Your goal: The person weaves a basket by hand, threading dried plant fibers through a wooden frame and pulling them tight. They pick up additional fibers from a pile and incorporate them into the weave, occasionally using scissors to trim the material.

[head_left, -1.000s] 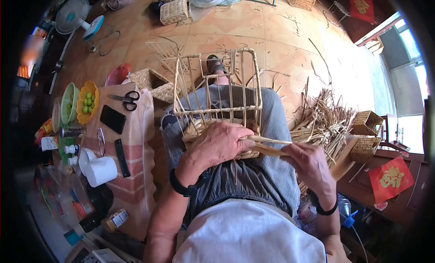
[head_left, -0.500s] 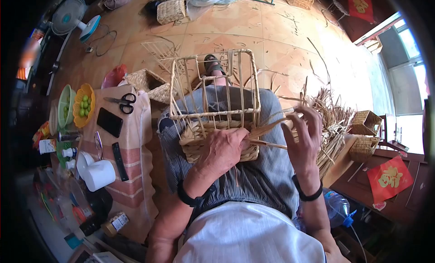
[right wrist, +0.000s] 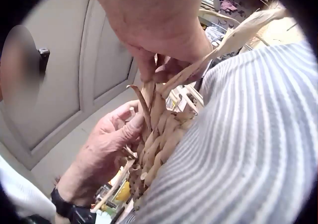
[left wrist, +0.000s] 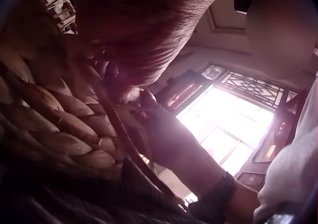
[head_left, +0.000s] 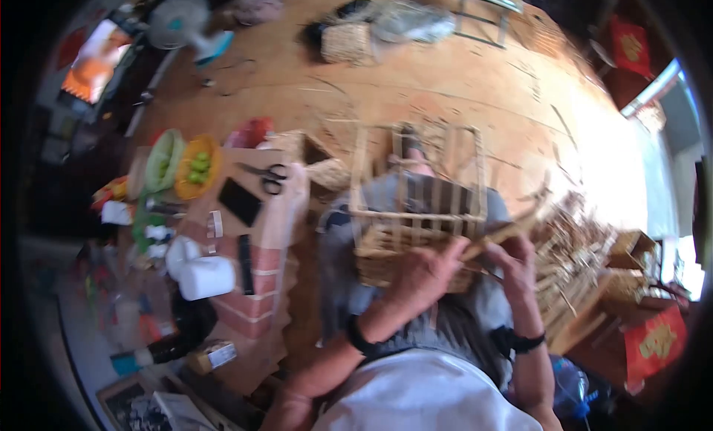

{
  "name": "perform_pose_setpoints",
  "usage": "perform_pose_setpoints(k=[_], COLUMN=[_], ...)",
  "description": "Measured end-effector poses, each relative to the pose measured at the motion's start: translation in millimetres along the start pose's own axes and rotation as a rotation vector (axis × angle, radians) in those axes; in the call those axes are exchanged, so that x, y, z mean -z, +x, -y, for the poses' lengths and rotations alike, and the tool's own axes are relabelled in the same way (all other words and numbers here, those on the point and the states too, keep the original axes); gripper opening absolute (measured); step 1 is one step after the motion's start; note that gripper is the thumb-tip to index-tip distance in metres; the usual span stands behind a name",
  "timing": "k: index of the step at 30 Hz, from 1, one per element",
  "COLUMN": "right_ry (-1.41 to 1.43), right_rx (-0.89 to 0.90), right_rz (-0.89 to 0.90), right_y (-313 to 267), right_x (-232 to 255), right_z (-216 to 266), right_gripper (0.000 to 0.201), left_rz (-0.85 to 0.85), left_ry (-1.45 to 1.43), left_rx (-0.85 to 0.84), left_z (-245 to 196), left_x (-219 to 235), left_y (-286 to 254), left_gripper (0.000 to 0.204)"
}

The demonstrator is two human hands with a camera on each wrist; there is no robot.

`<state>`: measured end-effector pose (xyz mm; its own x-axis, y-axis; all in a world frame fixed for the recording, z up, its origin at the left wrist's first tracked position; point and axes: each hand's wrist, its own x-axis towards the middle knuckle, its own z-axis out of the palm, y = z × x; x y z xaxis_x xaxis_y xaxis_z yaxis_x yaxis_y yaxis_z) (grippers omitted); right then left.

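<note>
Left hand (head_left: 423,275) presses, fingers spread, on the half-woven straw basket (head_left: 416,208) on the lap; at its 3 o'clock, right hand (head_left: 512,264) pinches a straw strand (head_left: 501,234)

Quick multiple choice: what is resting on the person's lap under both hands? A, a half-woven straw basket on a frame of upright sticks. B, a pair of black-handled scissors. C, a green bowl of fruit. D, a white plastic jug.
A: the half-woven straw basket with its upright stick frame sits on the striped lap, the left hand pressed on its woven side and the right hand pinching a straw strand beside it.
</note>
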<state>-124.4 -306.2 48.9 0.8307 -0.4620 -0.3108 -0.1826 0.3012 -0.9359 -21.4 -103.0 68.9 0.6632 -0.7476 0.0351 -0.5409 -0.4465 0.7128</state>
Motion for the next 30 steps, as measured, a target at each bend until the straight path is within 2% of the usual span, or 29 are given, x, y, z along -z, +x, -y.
perform_pose_setpoints(k=[2, 3, 4, 5, 6, 8, 9, 10, 12, 13, 14, 15, 16, 19, 20, 22, 24, 26, 27, 28, 30], right_ry=[0.032, -0.028, -0.09, -0.019, 0.05, -0.442, -0.599, -0.683, -0.878, -1.0, -0.945, -0.89, -0.834, -0.34, -0.142, -0.213, -0.235, -0.234, -0.233, -0.191, -0.105], right_rx=[0.125, 0.126, 0.132, 0.183, 0.227, 0.461, 0.531, 0.547, 0.487, 0.743, 0.729, 0.712, 0.693, 0.512, 0.417, 0.46, 0.475, 0.357, 0.298, 0.276, 0.235], right_rz=[-0.053, -0.032, -0.016, 0.0, 0.012, 0.081, 0.055, 0.092, 0.0, -0.068, -0.093, -0.117, -0.141, -0.09, -0.051, -0.042, -0.099, -0.019, 0.02, 0.063, 0.148], right_y=[10.7, 14.3, 16.5, 16.0, 16.5, 15.5, 11.4, 9.3, 7.5, 15.0, 19.2, 21.9, 24.3, 28.0, 28.3, 25.7, 19.9, 28.5, 30.6, 28.7, 27.9], right_x=[0.4, 6.2, 5.7, -6.4, -17.5, -30.9, -39.6, -45.4, -41.5, -28.5, -21.3, -16.1, -13.6, -16.5, -18.8, -21.1, -25.8, -9.4, -3.3, -3.8, -6.0], right_z=[0.5, 0.4, 1.5, 3.7, 9.1, 31.2, 42.3, 53.5, 49.8, 26.4, 10.2, -3.6, -15.5, -35.7, -38.1, -36.8, -35.4, -38.4, -38.8, -31.4, -15.8], right_gripper=[0.03, 0.03, 0.029, 0.028, 0.028, 0.026, 0.025, 0.022, 0.024, 0.025, 0.025, 0.025, 0.025, 0.034, 0.036, 0.04, 0.041, 0.045, 0.047, 0.05, 0.056], left_rz=[-0.114, -0.099, -0.168, -0.156, -0.121, -0.077, -0.055, -0.032, -0.089, -0.093, -0.096, -0.071, -0.021, 0.1, 0.01, -0.169, -0.229, -0.211, -0.163, -0.116, -0.156], left_ry=[0.041, 0.113, 0.228, 0.466, 0.56, 0.57, 0.641, 0.707, 0.792, 0.831, 0.869, 0.894, 0.901, 0.913, 0.953, 1.026, 0.985, 0.875, 0.786, 0.697, 0.355], left_rx=[-0.168, -0.217, -0.264, -0.242, -0.24, -0.186, -0.169, -0.155, -0.178, -0.181, -0.185, -0.219, -0.18, -0.092, -0.136, -0.225, -0.294, -0.254, -0.18, -0.106, -0.095], left_z=[6.5, 10.0, -2.0, -10.6, -13.0, -17.9, -25.0, -29.2, -25.1, -27.5, -28.4, -27.0, -30.5, -42.0, -38.2, -31.1, -27.0, -20.8, -10.1, -8.6, -1.0], left_x=[-20.6, -33.7, -27.8, -26.7, -29.1, -33.5, -28.0, -24.4, -37.4, -40.8, -43.0, -43.7, -41.1, -40.5, -42.6, -44.8, -41.5, -52.8, -78.9, -84.8, -78.4], left_y=[-7.6, -11.9, -15.3, -21.0, -22.5, -20.8, -18.9, -16.4, -19.7, -22.7, -23.5, -23.2, -20.9, -15.0, -16.1, -20.5, -23.5, -21.4, -16.0, -12.4, -15.4], left_gripper=[0.058, 0.065, 0.074, 0.078, 0.078, 0.075, 0.064, 0.053, 0.046, 0.046, 0.046, 0.036, 0.035, 0.029, 0.029, 0.029, 0.025, 0.024, 0.024, 0.025, 0.031])
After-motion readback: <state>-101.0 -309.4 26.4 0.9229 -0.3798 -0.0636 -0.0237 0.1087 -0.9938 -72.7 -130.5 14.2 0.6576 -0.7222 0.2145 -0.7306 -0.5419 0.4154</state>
